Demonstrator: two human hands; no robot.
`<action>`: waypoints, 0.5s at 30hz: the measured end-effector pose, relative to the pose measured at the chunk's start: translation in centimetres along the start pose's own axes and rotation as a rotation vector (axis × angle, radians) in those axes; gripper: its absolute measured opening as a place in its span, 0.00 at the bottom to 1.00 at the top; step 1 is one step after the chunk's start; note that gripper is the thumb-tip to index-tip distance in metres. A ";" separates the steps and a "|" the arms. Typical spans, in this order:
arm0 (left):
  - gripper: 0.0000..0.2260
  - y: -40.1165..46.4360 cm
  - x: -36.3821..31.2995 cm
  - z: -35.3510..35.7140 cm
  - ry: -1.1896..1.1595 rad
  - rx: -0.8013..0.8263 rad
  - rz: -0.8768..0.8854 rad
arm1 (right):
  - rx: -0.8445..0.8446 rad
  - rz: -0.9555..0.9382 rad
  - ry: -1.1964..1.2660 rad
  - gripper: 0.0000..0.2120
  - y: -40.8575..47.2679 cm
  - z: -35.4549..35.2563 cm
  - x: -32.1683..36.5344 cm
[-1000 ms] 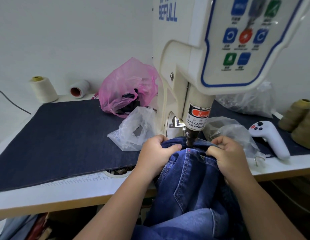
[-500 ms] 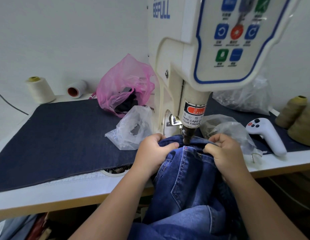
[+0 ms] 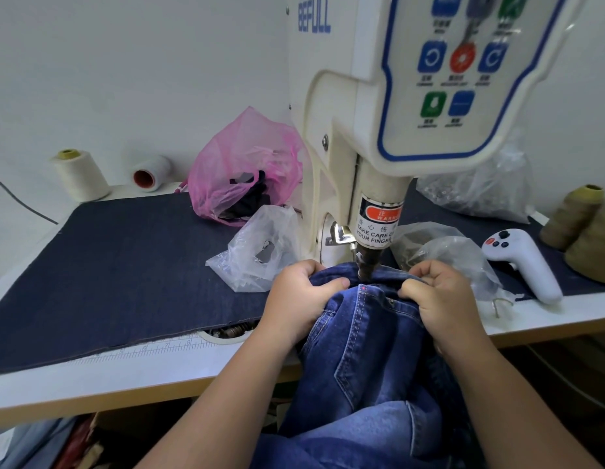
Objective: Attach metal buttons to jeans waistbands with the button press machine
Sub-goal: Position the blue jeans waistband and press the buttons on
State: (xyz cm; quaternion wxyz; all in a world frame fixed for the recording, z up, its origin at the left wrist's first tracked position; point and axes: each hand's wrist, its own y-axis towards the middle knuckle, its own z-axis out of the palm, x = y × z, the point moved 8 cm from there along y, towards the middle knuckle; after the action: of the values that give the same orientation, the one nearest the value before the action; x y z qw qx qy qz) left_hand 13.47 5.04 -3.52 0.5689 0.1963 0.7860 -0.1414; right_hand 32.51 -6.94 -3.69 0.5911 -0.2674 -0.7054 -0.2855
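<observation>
Across the denim-covered table [image 3: 125, 265], my left hand [image 3: 299, 299] and right hand [image 3: 439, 299] pinch the jeans waistband [image 3: 378, 282] taut, fingers curled, centring it under the press head [image 3: 368, 265].

- The left hand [image 3: 299, 299] and right hand [image 3: 441, 299], gripping the jeans waistband [image 3: 378, 277], have drawn slightly closer around the press head [image 3: 367, 265], thumbs toward 3 and 9 o'clock.
- The whole scene sits a little lower and nearer than a second ago, with the button press machine [image 3: 412, 96] looming larger toward 12 o'clock.
</observation>
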 end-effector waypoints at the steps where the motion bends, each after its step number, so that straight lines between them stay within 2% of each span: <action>1: 0.11 0.0 0.0 0.0 -0.001 0.001 -0.001 | -0.001 0.001 -0.003 0.05 0.0 0.0 0.0; 15: 0.11 -0.3 -0.4 -0.1 0.014 -0.001 0.000 | 0.009 -0.011 0.001 0.05 -0.1 0.1 0.2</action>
State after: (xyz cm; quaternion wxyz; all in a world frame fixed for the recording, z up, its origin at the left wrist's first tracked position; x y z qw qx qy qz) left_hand 13.42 4.77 -3.11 0.5634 0.1969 0.7901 -0.1397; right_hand 32.33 -6.93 -3.47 0.5909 -0.2607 -0.7080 -0.2859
